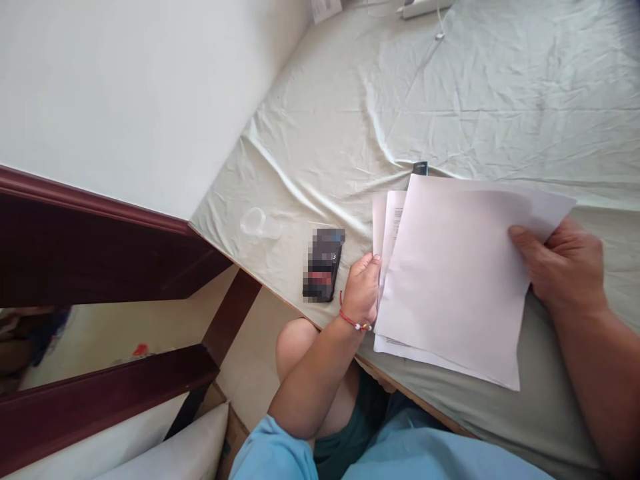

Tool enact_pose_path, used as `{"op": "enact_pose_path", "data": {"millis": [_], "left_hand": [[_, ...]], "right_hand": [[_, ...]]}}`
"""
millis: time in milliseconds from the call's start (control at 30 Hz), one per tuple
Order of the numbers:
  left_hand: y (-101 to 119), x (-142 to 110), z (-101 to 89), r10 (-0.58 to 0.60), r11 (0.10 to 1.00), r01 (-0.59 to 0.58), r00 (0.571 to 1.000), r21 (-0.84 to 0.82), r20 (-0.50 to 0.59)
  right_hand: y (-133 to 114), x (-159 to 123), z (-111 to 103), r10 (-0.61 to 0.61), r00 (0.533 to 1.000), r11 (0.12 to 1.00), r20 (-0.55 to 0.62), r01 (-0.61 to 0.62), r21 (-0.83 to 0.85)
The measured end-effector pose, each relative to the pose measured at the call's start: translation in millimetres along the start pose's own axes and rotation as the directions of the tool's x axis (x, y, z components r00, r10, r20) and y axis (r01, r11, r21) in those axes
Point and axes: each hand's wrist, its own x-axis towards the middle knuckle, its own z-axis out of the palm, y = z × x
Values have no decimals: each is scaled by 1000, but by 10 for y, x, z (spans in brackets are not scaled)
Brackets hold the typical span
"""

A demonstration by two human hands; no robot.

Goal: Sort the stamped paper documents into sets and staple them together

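Note:
Several sheets of white paper [455, 273] lie overlapped and slightly fanned in front of me, above the cloth. The top sheet shows a blank face; printed lines peek out on a sheet beneath at the left edge. My left hand [364, 287], with a red bead bracelet at the wrist, pinches the left edge of the lower sheets. On the right side, my right hand [565, 263] grips the paper near its upper right corner, thumb on top and fingers hidden underneath. A small dark object [421, 168] sticks out behind the top edge of the sheets.
A dark, partly pixelated box-like item [324, 265] lies left of my left hand. Beyond it is a clear, round plastic piece [253, 221]. A wrinkled pale green cloth [320, 147] covers the surface. At the back is a white power strip [425, 7] with a cable. Dark red wood [90, 240] borders the left.

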Motion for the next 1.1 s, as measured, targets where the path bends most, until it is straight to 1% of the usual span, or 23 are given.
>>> {"op": "enact_pose_path", "data": {"millis": [67,133,200,233,333,400,467,567,667,733,800,867,900,967,1033,1100], "left_hand": [[-6,19,-9,22,999,-22,1000,32,-14],[-6,30,-13,46,997,-46,999,62,5],[5,32,-10,60,996,-60,998,70,-2],[13,31,-8,78,994,-76,996,80,-30],[36,32,-16,202,971,-182,971,156,-128],[39,39,-34,283,943,-250,950,220,-130],[27,53,-53,314,920,-278,945,276,-95],[-4,75,-62,301,911,-265,951,316,-73],[-29,83,-47,242,938,-212,967,275,-77],[-38,80,-42,215,946,-198,976,257,-39],[-46,76,-49,211,939,-200,978,281,-9],[-57,81,-65,204,934,-191,979,304,-12],[-64,87,-73,197,936,-180,980,301,-24],[-74,104,-86,187,947,-165,981,274,-54],[-79,124,-94,207,951,-180,975,253,-85],[-78,139,-99,245,943,-214,964,255,-98]], "right_hand": [[2,14,8,-46,996,998,-76,44,-34],[-5,27,19,-62,990,998,-127,64,11],[-28,33,26,-39,991,992,-129,54,114],[-46,33,27,-20,992,987,-122,39,157],[-105,19,19,54,994,978,-99,-33,207],[-135,7,10,91,992,975,-87,-71,213],[-153,-1,7,106,991,969,-82,-84,233],[-179,-1,18,107,990,957,-92,-78,281],[-223,4,36,143,983,939,-112,-99,330],[-246,4,44,163,979,926,-118,-111,361],[-241,-1,49,168,981,916,-100,-118,383],[-200,-6,52,143,987,916,-72,-104,388],[-168,-6,53,108,992,922,-61,-77,380],[-98,-2,50,11,998,945,-58,9,327],[-37,7,44,-65,995,966,-70,80,246],[-6,17,41,-72,995,976,-74,85,199]]}}
